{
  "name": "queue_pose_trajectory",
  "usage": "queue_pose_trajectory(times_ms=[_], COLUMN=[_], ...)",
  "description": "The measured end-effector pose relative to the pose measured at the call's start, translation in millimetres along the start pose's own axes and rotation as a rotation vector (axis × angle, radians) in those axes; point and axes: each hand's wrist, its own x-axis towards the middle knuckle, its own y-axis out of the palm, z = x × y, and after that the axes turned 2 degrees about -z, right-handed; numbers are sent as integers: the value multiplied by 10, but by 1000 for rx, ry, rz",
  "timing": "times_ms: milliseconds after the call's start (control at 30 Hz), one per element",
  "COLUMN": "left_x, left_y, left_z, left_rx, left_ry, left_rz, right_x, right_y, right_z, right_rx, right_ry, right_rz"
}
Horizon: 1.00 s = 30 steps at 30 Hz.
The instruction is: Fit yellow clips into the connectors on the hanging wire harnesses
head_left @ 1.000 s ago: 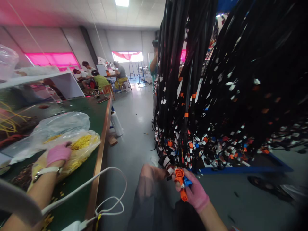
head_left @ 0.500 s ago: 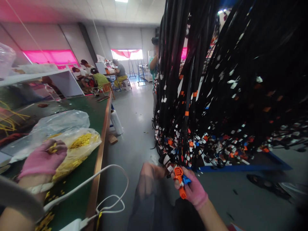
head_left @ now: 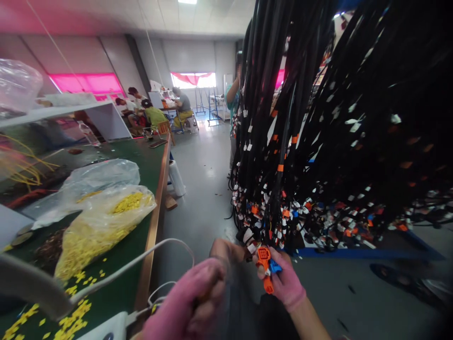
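My right hand (head_left: 287, 282), in a pink glove, grips an orange connector (head_left: 264, 264) with a small blue connector beside it, at the end of a black cable from the hanging harness bundle (head_left: 283, 118). My left hand (head_left: 191, 302), also in a pink glove, is a blurred fist low in the middle, close to the camera, left of the orange connector. What its fingers hold is hidden. A clear bag of small yellow parts (head_left: 102, 222) lies on the green bench (head_left: 148, 160) to the left.
A second clear bag (head_left: 92, 177) lies behind the first, with loose yellow parts (head_left: 76, 318) scattered nearby. A white cable (head_left: 148, 250) loops over the bench edge. Dense black harnesses hang at right over a blue frame (head_left: 354, 252). Several people sit at far tables; one stands by the harnesses.
My left hand has left the bag of yellow parts and swung right and down to the middle, closed. My right hand has kept its hold on the orange connector.
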Motion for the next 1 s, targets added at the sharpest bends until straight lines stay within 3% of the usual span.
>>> queue_pose_trajectory(times_ms=[100,167,267,567,733,1000], left_x=[441,672,880,1031,1117,1190], left_y=[252,316,293,142,62,-33], left_z=[329,459,574,604,646,703], left_rx=[-279,-399,-409,-376,-386,-195], left_ry=[-196,-192,-142,-145,-138,-92], left_rz=[89,140,169,291,246,206], right_x=[-9,-28,-61,-55,-11,-61], right_y=[-59,-80,-85,-104,-60,0], right_z=[-6,3,17,-74,-82,-147], right_rx=[1,-22,-62,-155,-85,-109], right_ry=[33,3,-48,-153,-38,-95], right_rz=[19,25,2,-11,-30,-29])
